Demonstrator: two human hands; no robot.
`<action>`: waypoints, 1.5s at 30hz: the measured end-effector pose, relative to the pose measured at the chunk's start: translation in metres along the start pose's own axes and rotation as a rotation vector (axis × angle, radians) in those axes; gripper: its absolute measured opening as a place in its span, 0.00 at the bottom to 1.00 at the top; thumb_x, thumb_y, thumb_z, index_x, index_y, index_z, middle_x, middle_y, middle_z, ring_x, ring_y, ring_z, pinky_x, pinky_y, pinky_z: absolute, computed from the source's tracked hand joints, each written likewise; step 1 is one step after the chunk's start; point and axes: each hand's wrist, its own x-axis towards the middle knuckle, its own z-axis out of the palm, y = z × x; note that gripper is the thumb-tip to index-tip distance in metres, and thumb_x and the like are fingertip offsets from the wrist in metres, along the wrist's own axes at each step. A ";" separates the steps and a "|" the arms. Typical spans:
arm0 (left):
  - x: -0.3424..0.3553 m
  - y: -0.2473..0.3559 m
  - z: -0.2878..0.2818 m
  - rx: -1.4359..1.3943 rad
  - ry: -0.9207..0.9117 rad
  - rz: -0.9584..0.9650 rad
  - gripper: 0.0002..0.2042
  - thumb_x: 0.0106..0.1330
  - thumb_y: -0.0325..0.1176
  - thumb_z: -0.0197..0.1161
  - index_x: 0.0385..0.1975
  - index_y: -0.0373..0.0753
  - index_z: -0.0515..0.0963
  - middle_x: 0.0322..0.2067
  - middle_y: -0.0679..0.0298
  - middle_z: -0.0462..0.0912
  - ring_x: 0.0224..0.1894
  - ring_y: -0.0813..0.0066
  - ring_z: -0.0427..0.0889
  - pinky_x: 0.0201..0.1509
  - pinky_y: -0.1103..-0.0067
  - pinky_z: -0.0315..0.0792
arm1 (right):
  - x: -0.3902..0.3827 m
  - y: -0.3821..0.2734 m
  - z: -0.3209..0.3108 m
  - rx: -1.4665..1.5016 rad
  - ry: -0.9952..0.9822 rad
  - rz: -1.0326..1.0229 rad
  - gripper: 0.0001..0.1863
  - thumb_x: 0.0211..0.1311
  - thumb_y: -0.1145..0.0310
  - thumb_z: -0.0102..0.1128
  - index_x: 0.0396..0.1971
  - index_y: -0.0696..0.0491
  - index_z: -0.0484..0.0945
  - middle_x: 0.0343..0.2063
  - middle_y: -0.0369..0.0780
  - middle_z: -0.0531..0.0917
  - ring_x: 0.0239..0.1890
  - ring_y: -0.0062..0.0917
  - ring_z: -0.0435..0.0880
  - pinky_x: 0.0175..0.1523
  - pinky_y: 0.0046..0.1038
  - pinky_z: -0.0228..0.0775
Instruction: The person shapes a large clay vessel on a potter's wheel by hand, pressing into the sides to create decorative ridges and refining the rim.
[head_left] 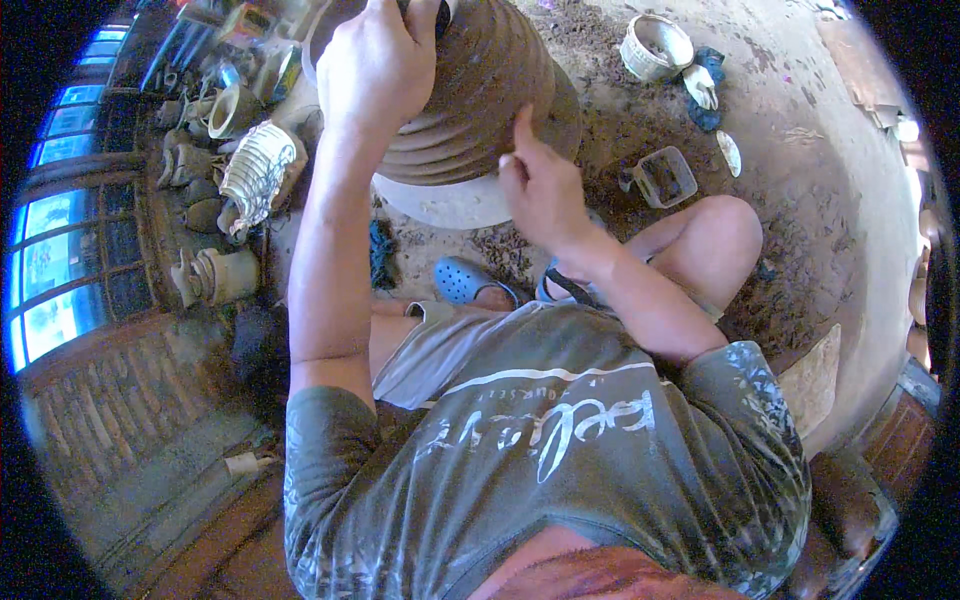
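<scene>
In front of me stands a large brown clay pot [470, 90] with ridged rings round its wall. It rests on a pale round base [440, 203]. My left hand [380, 75] is up at the pot's upper left, fingers closed about a small dark thing [441, 14] that the frame's top edge cuts off. My right hand [545, 190] is at the lower right of the pot, with nothing in it. Its index finger is stretched out against the ridged wall, the thumb stands apart, and the other fingers are curled.
A pale bucket [656, 48] stands far right beside a white-and-blue cloth [704, 85]. Nearer are a clear square tub [665, 178] and a flat pale piece [729, 154]. Clay crumbs litter the floor. At left are several pots, a ribbed pale object [258, 172] and barred windows [60, 245].
</scene>
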 end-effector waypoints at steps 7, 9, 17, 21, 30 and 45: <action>0.001 0.004 0.005 0.076 0.018 -0.043 0.18 0.77 0.45 0.53 0.44 0.32 0.76 0.30 0.39 0.84 0.36 0.37 0.84 0.43 0.51 0.75 | -0.040 -0.029 0.032 -0.060 -0.260 -0.361 0.23 0.62 0.70 0.63 0.58 0.55 0.80 0.28 0.46 0.85 0.28 0.43 0.85 0.32 0.41 0.79; -0.001 -0.003 0.008 0.051 0.028 -0.062 0.18 0.75 0.45 0.58 0.45 0.33 0.79 0.35 0.43 0.85 0.41 0.40 0.84 0.46 0.56 0.76 | -0.044 -0.034 0.021 0.017 -0.254 -0.430 0.18 0.60 0.70 0.66 0.51 0.55 0.83 0.29 0.45 0.84 0.27 0.40 0.85 0.31 0.37 0.78; -0.082 -0.002 -0.037 -0.579 -0.500 0.208 0.21 0.63 0.50 0.73 0.29 0.34 0.81 0.20 0.54 0.77 0.24 0.58 0.77 0.32 0.65 0.72 | 0.014 -0.047 -0.090 0.098 0.021 -0.497 0.22 0.56 0.63 0.74 0.49 0.55 0.83 0.36 0.42 0.83 0.37 0.39 0.84 0.40 0.37 0.79; -0.126 -0.003 -0.002 -0.870 -0.878 -0.074 0.28 0.73 0.57 0.61 0.31 0.31 0.83 0.18 0.60 0.79 0.23 0.77 0.73 0.28 0.70 0.71 | 0.005 -0.041 -0.093 0.072 -0.181 -0.710 0.17 0.58 0.67 0.71 0.46 0.58 0.82 0.36 0.42 0.80 0.38 0.38 0.80 0.43 0.35 0.78; -0.163 0.018 0.029 -1.126 -0.642 -0.242 0.33 0.81 0.60 0.40 0.43 0.32 0.81 0.25 0.67 0.78 0.28 0.77 0.73 0.32 0.76 0.70 | -0.018 -0.021 -0.081 0.104 -0.166 -0.494 0.13 0.60 0.71 0.68 0.42 0.60 0.81 0.31 0.44 0.76 0.36 0.39 0.78 0.43 0.37 0.76; -0.158 0.023 0.022 -1.070 -0.896 -0.357 0.23 0.80 0.48 0.54 0.57 0.29 0.73 0.46 0.58 0.80 0.51 0.74 0.76 0.58 0.75 0.72 | -0.014 -0.024 -0.103 0.178 -0.256 -0.273 0.14 0.59 0.74 0.72 0.46 0.58 0.86 0.41 0.47 0.87 0.42 0.39 0.88 0.48 0.33 0.81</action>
